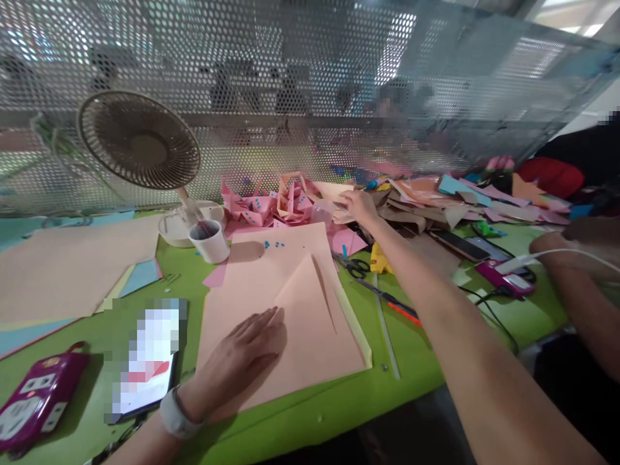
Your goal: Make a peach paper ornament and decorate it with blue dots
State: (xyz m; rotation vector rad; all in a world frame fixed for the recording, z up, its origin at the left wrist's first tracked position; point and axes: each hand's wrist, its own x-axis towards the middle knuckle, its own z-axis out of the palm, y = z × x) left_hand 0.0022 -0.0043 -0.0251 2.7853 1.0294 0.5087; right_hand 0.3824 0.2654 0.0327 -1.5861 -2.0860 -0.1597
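My left hand (242, 355) lies flat with outstretched fingers on peach paper sheets (227, 323). Its fingertips rest at the lower left edge of a folded peach paper piece (307, 290), which comes to a point at the top. Reaching to the back of the table, my right hand (358, 208) has its fingers closed on the edge of a cream folded paper (336, 191). Beside that paper is a heap of pink folded paper shapes (264, 205) with blue dots. Small blue bits (271, 245) are scattered on the sheets' upper part.
A fan (140, 142) and white cup (209, 242) stand back left. Phone (150, 361) and purple device (43, 394) lie left. Black scissors (353, 263), a cutter (387, 298) and a ruler (387, 336) lie right. Paper scraps (411, 210) pile behind; another person's arm (576, 290) is far right.
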